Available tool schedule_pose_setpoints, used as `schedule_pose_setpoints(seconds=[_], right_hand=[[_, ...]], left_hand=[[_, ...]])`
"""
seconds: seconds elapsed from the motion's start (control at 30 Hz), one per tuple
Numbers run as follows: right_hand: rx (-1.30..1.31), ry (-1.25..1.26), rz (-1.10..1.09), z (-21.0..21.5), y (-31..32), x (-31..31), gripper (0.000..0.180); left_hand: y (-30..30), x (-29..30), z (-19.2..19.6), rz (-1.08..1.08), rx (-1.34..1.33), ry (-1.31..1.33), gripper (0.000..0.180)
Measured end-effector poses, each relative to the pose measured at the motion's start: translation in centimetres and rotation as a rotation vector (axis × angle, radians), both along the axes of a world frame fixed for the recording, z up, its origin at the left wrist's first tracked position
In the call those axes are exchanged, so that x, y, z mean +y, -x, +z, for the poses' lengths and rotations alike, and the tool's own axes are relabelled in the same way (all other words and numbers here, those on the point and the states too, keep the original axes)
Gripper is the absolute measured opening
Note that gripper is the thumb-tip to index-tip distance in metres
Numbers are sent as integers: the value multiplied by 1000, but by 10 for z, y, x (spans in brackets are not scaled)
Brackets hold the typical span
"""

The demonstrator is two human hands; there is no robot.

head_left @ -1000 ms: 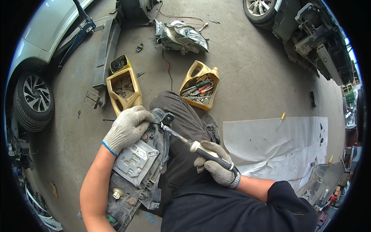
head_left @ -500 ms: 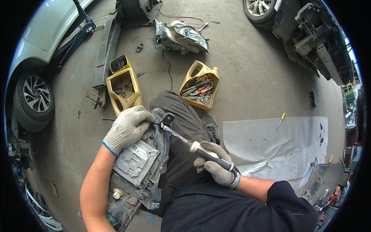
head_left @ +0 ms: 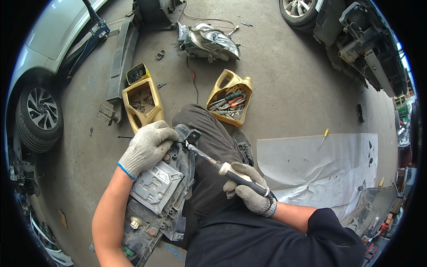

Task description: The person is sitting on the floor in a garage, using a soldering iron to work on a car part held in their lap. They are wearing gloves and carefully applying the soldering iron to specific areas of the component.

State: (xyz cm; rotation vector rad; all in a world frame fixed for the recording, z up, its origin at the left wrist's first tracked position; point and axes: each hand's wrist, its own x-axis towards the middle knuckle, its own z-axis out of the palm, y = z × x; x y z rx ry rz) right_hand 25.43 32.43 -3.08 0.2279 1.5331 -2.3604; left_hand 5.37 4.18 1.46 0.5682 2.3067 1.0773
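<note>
A dusty headlight housing (head_left: 175,218) with a silver ballast module (head_left: 156,186) on its back lies across my lap. My gloved right hand (head_left: 251,189) is closed round the black and white handle of a soldering iron (head_left: 205,155). The iron's tip touches the housing near a black bracket at its upper end. Just left of that tip, my gloved left hand (head_left: 151,144) pinches a thin black rod (head_left: 125,137). One end of the rod sticks out beyond the glove, and the other meets the iron's tip.
Two cut-open yellow jugs stand ahead: one with small fasteners (head_left: 144,100), one with hand tools (head_left: 231,104). Another headlight (head_left: 211,42) lies farther off. On the right, a yellow-handled screwdriver (head_left: 324,139) rests by a white sheet (head_left: 307,164). Cars flank both sides.
</note>
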Motion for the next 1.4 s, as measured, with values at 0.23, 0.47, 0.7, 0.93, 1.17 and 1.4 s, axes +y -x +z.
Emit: schedule_pose_setpoints(seconds=[0.23, 0.47, 0.7, 0.93, 1.17, 1.4], right_hand=[[2, 17, -19, 2, 0, 0, 73], [-30, 29, -17, 4, 0, 0, 73], [-14, 58, 8, 5, 0, 2, 64], [-29, 40, -3, 6, 0, 1, 68], [-25, 2, 8, 5, 0, 1, 69], [-9, 4, 22, 1, -2, 3, 70]], left_hand=[[0, 2, 1, -41, 99, 27, 15], [1, 3, 3, -54, 114, 60, 13], [1, 3, 4, -64, 105, 81, 11], [2, 0, -4, -131, 244, 116, 11], [2, 3, 0, -73, 98, 115, 10], [2, 2, -3, -63, 88, 85, 11]])
